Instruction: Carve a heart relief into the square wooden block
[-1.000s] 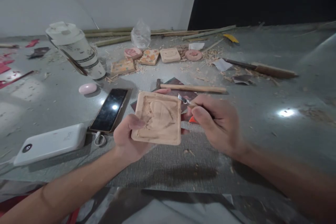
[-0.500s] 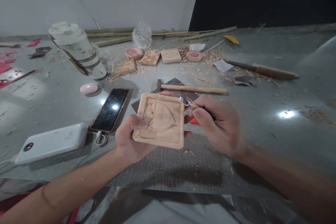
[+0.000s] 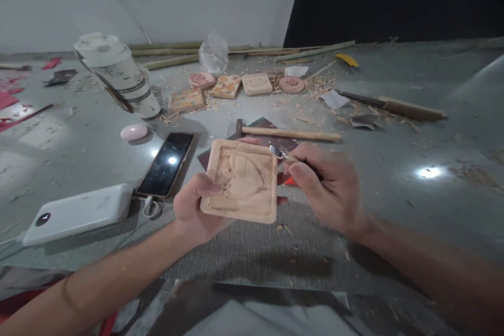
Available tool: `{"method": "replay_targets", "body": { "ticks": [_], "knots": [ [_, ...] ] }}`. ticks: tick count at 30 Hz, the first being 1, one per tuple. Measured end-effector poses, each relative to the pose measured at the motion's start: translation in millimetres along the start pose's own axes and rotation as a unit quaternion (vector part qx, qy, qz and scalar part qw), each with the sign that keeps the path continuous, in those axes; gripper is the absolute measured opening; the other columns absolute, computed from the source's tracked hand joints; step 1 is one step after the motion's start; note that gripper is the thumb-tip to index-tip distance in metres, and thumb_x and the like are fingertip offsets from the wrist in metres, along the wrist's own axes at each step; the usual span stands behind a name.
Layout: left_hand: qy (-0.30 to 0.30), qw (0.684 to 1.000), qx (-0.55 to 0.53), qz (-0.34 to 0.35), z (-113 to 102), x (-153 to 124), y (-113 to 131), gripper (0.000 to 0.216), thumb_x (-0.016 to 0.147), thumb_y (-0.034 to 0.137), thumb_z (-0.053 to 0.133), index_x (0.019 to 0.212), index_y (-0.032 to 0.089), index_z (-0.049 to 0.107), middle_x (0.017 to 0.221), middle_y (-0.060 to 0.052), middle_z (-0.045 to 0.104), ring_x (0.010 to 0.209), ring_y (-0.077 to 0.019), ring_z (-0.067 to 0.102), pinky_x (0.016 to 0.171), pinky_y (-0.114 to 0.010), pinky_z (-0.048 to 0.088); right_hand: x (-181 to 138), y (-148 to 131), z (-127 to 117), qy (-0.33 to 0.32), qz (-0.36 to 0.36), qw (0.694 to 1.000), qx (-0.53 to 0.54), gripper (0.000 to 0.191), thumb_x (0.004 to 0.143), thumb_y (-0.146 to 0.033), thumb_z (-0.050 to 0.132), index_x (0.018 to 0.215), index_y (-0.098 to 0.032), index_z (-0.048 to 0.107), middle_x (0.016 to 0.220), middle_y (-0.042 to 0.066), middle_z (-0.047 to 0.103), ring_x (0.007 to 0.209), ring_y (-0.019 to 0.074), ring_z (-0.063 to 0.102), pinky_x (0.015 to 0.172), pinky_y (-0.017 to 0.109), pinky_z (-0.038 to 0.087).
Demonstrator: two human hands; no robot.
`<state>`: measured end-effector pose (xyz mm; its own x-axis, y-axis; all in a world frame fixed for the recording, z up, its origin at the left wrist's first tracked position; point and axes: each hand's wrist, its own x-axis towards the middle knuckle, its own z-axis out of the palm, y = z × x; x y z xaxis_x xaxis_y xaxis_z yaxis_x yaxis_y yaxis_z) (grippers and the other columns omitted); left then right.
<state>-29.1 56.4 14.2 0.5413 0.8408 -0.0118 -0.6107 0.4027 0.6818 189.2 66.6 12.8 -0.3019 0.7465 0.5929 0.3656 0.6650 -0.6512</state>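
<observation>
My left hand point(image 3: 199, 205) grips a square wooden block point(image 3: 246, 205) from its left side, thumb on the carved face and fingers behind it. A raised heart stands in the recess, inside a rounded rim. My right hand point(image 3: 331, 184) is closed round the handle of a carving chisel point(image 3: 284, 156). The metal tip is at the block's upper right corner; whether it touches the wood I cannot tell. Behind the block a hammer point(image 3: 291, 133) with a wooden handle lies across a dark sheet point(image 3: 263, 123), partly hidden.
Left of my hands lie a phone point(image 3: 167, 163), a white power bank point(image 3: 79, 212) and a pink oval object point(image 3: 134, 132). A lidded cup point(image 3: 118, 73) stands behind them. Carved pieces point(image 3: 257, 84) sit among shavings at the back. A long-bladed tool point(image 3: 409, 109) lies to the right.
Almost nothing differs. The block and both hands hold nearly the same place, with only a very slight shift of the view.
</observation>
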Motion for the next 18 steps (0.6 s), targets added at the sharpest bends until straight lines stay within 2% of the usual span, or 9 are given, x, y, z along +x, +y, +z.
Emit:
{"method": "replay_targets", "body": {
  "ticks": [10, 18],
  "knots": [
    [-0.002, 1.0, 0.012, -0.009, -1.8, 0.4, -0.8, 0.065, 0.067, 0.036, 0.063, 0.13, 0.025, 0.071, 0.112, -0.013, 0.081, 0.119, -0.0468, 0.077, 0.089, -0.061, 0.067, -0.1, -0.8, -0.5, -0.004, 0.0, 1.0, -0.007, 0.024, 0.112, -0.028, 0.059, 0.088, -0.027, 0.062, 0.071, -0.005, 0.067, 0.058, 0.0134, 0.058, 0.051, 0.031, 0.039],
    [-0.002, 1.0, 0.014, -0.007, -4.5, -1.4, -1.7, 0.063, 0.069, 0.037, 0.063, 0.13, 0.025, 0.071, 0.116, -0.014, 0.081, 0.124, -0.0466, 0.075, 0.091, -0.061, 0.067, -0.1, 0.4, 0.5, -0.002, 0.002, 1.0, -0.003, 0.026, 0.112, -0.03, 0.058, 0.087, -0.026, 0.061, 0.069, -0.004, 0.062, 0.057, 0.0135, 0.055, 0.051, 0.031, 0.038]
  ]
}}
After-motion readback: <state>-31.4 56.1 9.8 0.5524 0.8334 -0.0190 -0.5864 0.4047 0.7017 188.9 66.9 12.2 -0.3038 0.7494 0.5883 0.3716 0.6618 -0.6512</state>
